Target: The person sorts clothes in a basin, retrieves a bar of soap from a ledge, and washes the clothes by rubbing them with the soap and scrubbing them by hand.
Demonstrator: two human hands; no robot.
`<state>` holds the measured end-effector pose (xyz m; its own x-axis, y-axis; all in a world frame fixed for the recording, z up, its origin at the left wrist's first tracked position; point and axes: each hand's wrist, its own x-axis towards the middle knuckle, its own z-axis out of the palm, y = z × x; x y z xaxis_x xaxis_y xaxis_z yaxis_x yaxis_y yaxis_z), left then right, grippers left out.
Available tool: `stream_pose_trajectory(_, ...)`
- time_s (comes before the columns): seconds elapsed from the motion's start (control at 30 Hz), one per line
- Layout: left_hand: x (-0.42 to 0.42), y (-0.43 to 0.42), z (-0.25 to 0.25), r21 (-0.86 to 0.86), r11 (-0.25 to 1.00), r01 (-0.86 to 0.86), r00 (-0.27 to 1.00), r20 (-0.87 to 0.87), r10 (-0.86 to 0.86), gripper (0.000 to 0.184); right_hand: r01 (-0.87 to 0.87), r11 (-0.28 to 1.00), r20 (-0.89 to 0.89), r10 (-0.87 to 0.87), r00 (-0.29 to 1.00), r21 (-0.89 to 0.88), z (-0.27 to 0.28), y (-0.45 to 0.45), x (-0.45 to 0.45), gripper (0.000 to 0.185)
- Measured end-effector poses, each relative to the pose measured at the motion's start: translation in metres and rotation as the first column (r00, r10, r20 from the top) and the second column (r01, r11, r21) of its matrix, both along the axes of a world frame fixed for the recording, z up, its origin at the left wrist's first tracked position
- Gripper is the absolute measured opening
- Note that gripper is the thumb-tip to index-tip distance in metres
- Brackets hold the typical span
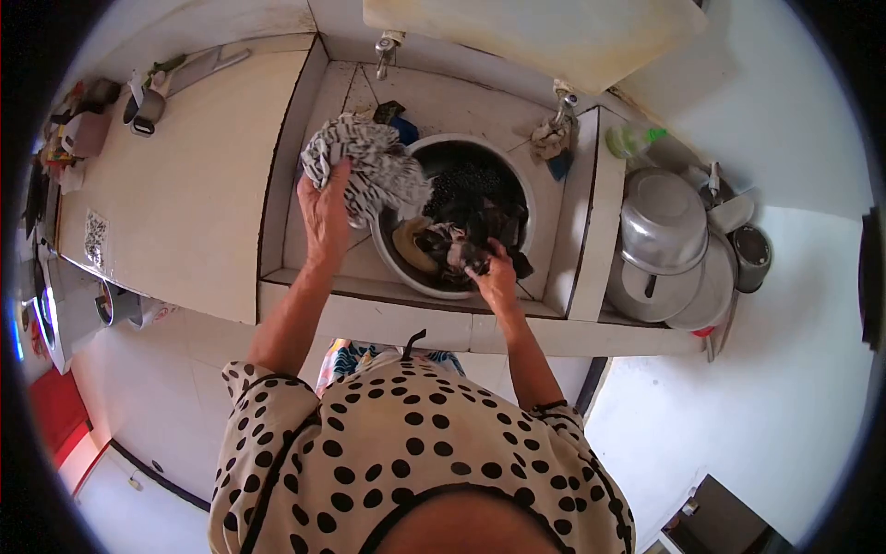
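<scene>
A round metal basin (392, 251) stands in the tiled sink, with dark and light wet cloths (475, 226) in it. My left hand (326, 208) is closed on a bunched black-and-white patterned cloth (365, 162), held up at the basin's left side. At the basin's lower right, my right hand (496, 277) grips dark cloth among the pile. Part of its fingers is hidden by the fabric.
Two taps (386, 54) (565, 100) are on the sink's back wall. A crumpled cloth (551, 138) lies below the right tap. Metal pots (663, 217) and a green-capped bottle (632, 140) stand right of the sink. A wide counter (185, 185) extends left.
</scene>
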<state>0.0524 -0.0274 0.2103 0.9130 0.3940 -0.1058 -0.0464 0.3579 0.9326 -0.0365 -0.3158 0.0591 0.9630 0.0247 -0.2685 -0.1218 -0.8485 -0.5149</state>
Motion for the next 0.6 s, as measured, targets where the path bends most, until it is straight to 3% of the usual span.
stream_pose_trajectory(0.03, -0.008, -0.01, 0.017, -0.056, 0.998, 0.037, 0.999, 0.009, -0.037, 0.022, 0.069, 0.984, 0.068, -0.081, 0.994, 0.165, -0.001, -0.009, 0.0, 0.04)
stream_pose_trajectory(0.07, -0.013, -0.018, 0.026, -0.111, 0.991, 0.073, 0.997, 0.02, -0.071, 0.022, 0.213, 0.923, -0.024, -0.217, 0.976, 0.32, 0.009, -0.018, 0.004, 0.039)
stream_pose_trajectory(0.1, -0.017, -0.024, 0.02, 0.002, 0.996, 0.092, 0.994, 0.065, -0.092, 0.02, 0.355, 0.819, -0.136, -0.33, 0.934, 0.451, 0.032, -0.025, 0.011, 0.037)
stream_pose_trajectory(0.13, -0.018, -0.027, 0.013, 0.064, 0.993, 0.102, 0.992, 0.067, -0.107, 0.019, 0.492, 0.674, -0.263, -0.418, 0.869, 0.551, 0.059, -0.026, 0.018, 0.035)
stream_pose_trajectory(0.17, -0.016, -0.031, 0.006, 0.125, 0.985, 0.119, 0.989, 0.068, -0.128, 0.019, 0.53, 0.441, -0.26, -0.538, 0.802, 0.724, 0.1, -0.018, 0.025, 0.035)
stream_pose_trajectory(0.2, -0.013, -0.035, -0.004, 0.185, 0.973, 0.139, 0.986, 0.07, -0.154, 0.018, 0.497, 0.178, -0.282, -0.643, 0.712, 0.849, 0.144, -0.011, 0.034, 0.034)
stream_pose_trajectory(0.23, -0.009, -0.035, -0.027, 0.293, 0.946, 0.141, 0.99, -0.022, -0.14, 0.028, 0.467, 0.064, -0.315, -0.655, 0.686, 0.882, 0.17, -0.014, 0.042, 0.034)
stream_pose_trajectory(0.27, -0.009, -0.033, -0.054, 0.513, 0.814, 0.273, 0.961, -0.11, -0.254, 0.036, 0.428, -0.05, -0.349, -0.665, 0.66, 0.903, 0.193, -0.018, 0.047, 0.035)
stream_pose_trajectory(0.3, -0.01, -0.029, -0.084, 0.689, 0.611, 0.39, 0.915, -0.218, -0.339, 0.044, 0.402, -0.042, -0.325, -0.668, 0.67, 0.915, 0.223, -0.016, 0.05, 0.034)
stream_pose_trajectory(0.33, -0.009, -0.027, -0.11, 0.807, 0.354, 0.473, 0.859, -0.334, -0.387, 0.052, 0.373, -0.035, -0.298, -0.672, 0.678, 0.927, 0.248, -0.015, 0.051, 0.033)
stream_pose_trajectory(0.37, -0.021, -0.027, -0.13, 0.818, 0.12, 0.563, 0.77, -0.466, -0.437, 0.069, 0.283, -0.042, -0.243, -0.641, 0.728, 0.958, 0.258, -0.018, 0.053, 0.034)
stream_pose_trajectory(0.47, -0.055, -0.048, -0.151, 0.867, 0.136, 0.479, 0.772, -0.342, -0.536, 0.069, -0.01, -0.365, -0.188, -0.502, 0.844, 0.931, 0.316, -0.002, 0.052, 0.038)
stream_pose_trajectory(0.53, -0.069, -0.064, -0.148, 0.898, 0.147, 0.414, 0.801, -0.283, -0.528, 0.068, -0.013, -0.478, -0.191, -0.375, 0.907, 0.878, 0.329, 0.006, 0.039, 0.041)
stream_pose_trajectory(0.57, -0.071, -0.071, -0.148, 0.912, 0.154, 0.38, 0.816, -0.251, -0.521, 0.067, -0.021, -0.447, -0.142, -0.329, 0.934, 0.894, 0.321, 0.01, 0.035, 0.041)
stream_pose_trajectory(0.6, -0.071, -0.074, -0.153, 0.831, 0.302, 0.468, 0.814, -0.272, -0.513, 0.066, -0.034, -0.414, -0.092, -0.281, 0.955, 0.909, 0.313, 0.014, 0.031, 0.041)
